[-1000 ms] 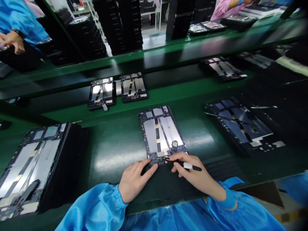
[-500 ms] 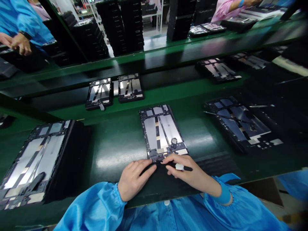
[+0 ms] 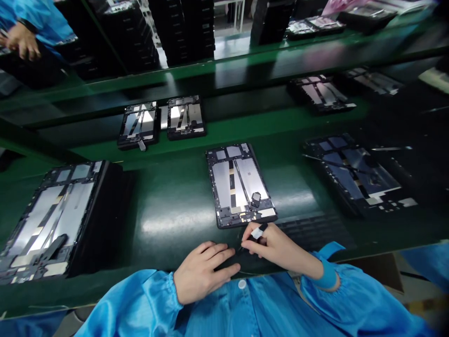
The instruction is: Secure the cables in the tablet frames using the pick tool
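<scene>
A tablet's metal middle frame (image 3: 238, 185) lies flat on the green bench mat (image 3: 175, 220), with silver panels and a small black part (image 3: 256, 200) near its lower right. My right hand (image 3: 277, 245) sits just below the frame's lower edge, pinching a black marker pen (image 3: 257, 233) with a white band. The pen's tip points down and left, clear of the frame. My left hand (image 3: 205, 271) rests on the bench near the front edge, holding nothing, its fingers apart from the frame.
Similar tablet frames (image 3: 49, 220) lie on the left, with more (image 3: 351, 175) to the right and further ones (image 3: 138, 125) beyond. Stacks of black trays (image 3: 185, 32) rise at the back. A co-worker's hand (image 3: 21, 42) and blue sleeve show at the top left.
Both hands have drawn back toward me, off the frame's lower edge. The pen has turned in my right hand, its white band now pointing up and right.
</scene>
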Available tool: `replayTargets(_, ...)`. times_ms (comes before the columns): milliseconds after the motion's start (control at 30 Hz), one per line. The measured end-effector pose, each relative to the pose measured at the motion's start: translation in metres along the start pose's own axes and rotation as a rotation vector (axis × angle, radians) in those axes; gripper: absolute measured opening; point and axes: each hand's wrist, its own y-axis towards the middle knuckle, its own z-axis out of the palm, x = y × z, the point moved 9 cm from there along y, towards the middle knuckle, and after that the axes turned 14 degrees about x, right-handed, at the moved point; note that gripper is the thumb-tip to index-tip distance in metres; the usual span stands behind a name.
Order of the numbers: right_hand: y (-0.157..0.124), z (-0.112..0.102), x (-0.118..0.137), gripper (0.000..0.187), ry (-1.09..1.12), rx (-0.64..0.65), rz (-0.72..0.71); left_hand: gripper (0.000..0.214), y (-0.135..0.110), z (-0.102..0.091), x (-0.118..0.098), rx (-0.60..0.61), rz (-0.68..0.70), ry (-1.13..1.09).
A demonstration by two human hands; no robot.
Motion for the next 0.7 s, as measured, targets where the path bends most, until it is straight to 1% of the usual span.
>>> replayTargets(100,0.001,-0.003,0.015,0.012,-0.188,-0.041,-0.051,0.027,0.0,0.0,-0.001,-0.006,0.0,-0.009)
replayTargets(200,0.005,0.002,0.021,0.011,-0.228,-0.028,-0.075,0.027,0.001,-0.001,0.0,-0.013,-0.002,-0.014)
replayTargets(333,0.008,0.007,0.013,0.013,-0.176,-0.024,-0.068,0.026,0.002,-0.002,0.0,-0.023,-0.005,-0.024)
replayTargets(400,0.007,0.006,0.004,0.017,-0.025,-0.018,-0.061,0.026,0.001,-0.002,-0.001,-0.031,-0.004,-0.027)
replayTargets(467,0.005,-0.002,-0.001,0.023,0.19,-0.017,-0.077,0.026,0.001,-0.002,-0.002,-0.029,-0.009,-0.031)
replayTargets(533,0.004,-0.017,0.002,0.028,0.335,-0.04,-0.11,0.025,0.002,-0.005,-0.001,-0.035,-0.006,-0.039)
replayTargets(600,0.009,-0.036,0.011,0.032,0.347,-0.067,-0.123,0.025,0.004,-0.013,0.005,-0.074,-0.013,-0.048)
replayTargets(700,0.029,-0.053,0.027,0.035,0.286,-0.024,-0.087,0.023,0.007,-0.031,0.026,-0.189,-0.089,-0.019)
